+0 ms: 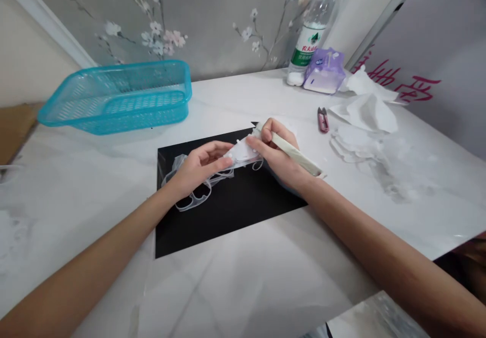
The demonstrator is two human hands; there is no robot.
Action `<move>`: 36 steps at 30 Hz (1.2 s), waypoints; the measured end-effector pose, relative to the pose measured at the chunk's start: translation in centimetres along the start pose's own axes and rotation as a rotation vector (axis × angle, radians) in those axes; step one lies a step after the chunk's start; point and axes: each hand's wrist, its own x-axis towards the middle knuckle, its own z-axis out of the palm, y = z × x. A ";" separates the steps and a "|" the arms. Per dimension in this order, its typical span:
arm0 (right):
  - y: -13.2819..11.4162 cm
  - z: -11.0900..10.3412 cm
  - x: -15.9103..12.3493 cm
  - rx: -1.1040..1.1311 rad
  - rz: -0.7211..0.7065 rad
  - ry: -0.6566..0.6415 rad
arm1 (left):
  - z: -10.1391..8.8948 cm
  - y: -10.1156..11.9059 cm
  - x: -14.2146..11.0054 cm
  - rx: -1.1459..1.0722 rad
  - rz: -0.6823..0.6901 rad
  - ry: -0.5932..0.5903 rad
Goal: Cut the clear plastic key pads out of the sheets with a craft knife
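The bare right forearm (364, 231) is nearest the camera, crossing the lower right above the white marbled desk (212, 282). At centre, over a black rectangular mat (235, 211), the left hand (193, 168) pinches one end of a small white piece with clear film edges (243, 151); the right hand (283, 158) has its grip closed on the other end and also holds a long, pale tool (296, 156). The piece looks light, thin and easily creased, probably best held by its edges.

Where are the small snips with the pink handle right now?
In the head view, the small pink-handled snips lie on the white tabletop, right of the flat black rectangular sheet, beside crumpled white sheets.
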 end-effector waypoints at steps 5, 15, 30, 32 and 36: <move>-0.1 0.4 -0.4 -0.138 -0.071 0.121 | 0.2 -0.2 0.0 0.095 0.088 0.128; -0.5 0.4 -0.3 -0.240 -0.024 0.105 | 0.2 -0.3 -0.1 0.341 0.121 0.052; -0.6 -0.5 -0.4 -0.886 -0.644 -0.186 | 0.0 -0.2 -0.1 0.184 0.086 0.025; -0.6 -0.4 -0.5 -0.932 -0.664 -0.250 | 0.0 0.0 -0.2 0.218 0.087 0.008; -0.3 -0.4 -0.6 -1.047 -0.690 -0.191 | 0.1 0.4 -0.3 0.271 0.095 -0.033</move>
